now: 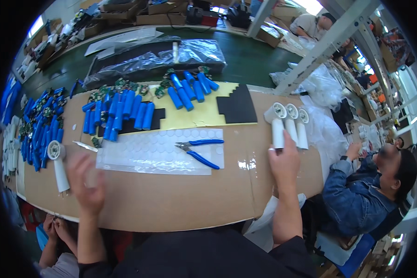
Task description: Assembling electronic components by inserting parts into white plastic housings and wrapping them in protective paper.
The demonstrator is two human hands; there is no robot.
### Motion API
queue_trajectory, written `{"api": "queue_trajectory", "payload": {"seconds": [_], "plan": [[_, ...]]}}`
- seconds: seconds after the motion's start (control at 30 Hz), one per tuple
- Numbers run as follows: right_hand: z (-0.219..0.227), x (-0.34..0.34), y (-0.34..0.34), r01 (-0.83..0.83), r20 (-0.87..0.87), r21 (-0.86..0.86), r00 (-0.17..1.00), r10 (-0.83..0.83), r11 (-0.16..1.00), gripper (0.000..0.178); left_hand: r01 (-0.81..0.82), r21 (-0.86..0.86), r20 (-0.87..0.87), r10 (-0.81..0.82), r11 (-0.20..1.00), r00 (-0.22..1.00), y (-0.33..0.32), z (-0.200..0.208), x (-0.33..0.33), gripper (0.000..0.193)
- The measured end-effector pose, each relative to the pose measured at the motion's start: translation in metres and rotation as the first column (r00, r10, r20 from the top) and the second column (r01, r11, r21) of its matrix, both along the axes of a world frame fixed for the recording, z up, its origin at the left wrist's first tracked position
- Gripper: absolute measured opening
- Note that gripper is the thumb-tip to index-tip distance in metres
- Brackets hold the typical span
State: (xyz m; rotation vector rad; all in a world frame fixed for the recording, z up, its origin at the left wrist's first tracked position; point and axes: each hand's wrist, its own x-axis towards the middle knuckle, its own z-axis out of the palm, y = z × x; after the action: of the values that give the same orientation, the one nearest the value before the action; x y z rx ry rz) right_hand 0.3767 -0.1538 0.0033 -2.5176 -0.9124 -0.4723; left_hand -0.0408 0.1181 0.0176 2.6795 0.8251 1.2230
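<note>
My right hand (285,160) is closed round the lower end of a white plastic tube with a round, fan-like head (277,125). Two similar white tubes (291,121) stand side by side just to its right. Over the left part of the table, my left hand (86,183) is blurred, its fingers apart and nothing visible in them. Left of that hand lies another white tube with a round head (60,171), thin wire ends showing at its bottom. Blue-handled cutting pliers (201,150) rest on a sheet of round clear stickers (143,150) between my hands.
Blue cylindrical cells with green circuit boards (120,109) lie across yellow and black foam sheets (194,116). More are piled at the left (44,125). A metal post (319,51) rises at the back right beside plastic bags (322,88). A person in denim (356,194) sits at the right.
</note>
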Motion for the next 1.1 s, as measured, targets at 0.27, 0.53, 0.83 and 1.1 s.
{"api": "queue_trajectory", "payload": {"seconds": [0.27,0.53,0.83,1.1], "plan": [[0.062,-0.075,0.019,-0.410,0.056,0.328,0.908,0.416,0.851,0.056,0.435,0.000,0.056,-0.434,0.900,0.899,-0.059,0.007,0.082,0.050],[0.051,-0.156,0.087,-0.765,-0.034,0.458,0.495,0.868,0.453,0.066,0.551,-0.206,0.140,-0.532,0.809,0.835,-0.066,-0.008,0.096,0.072],[0.006,-0.171,0.101,-0.632,-0.213,0.720,0.191,0.958,0.286,0.064,0.790,-0.439,0.576,-0.542,0.427,0.613,-0.070,-0.030,0.074,0.078],[0.002,-0.186,0.106,-0.753,-0.095,0.579,0.319,0.943,0.313,0.061,0.688,-0.325,0.453,-0.531,0.649,0.716,-0.079,-0.013,0.077,0.093]]}}
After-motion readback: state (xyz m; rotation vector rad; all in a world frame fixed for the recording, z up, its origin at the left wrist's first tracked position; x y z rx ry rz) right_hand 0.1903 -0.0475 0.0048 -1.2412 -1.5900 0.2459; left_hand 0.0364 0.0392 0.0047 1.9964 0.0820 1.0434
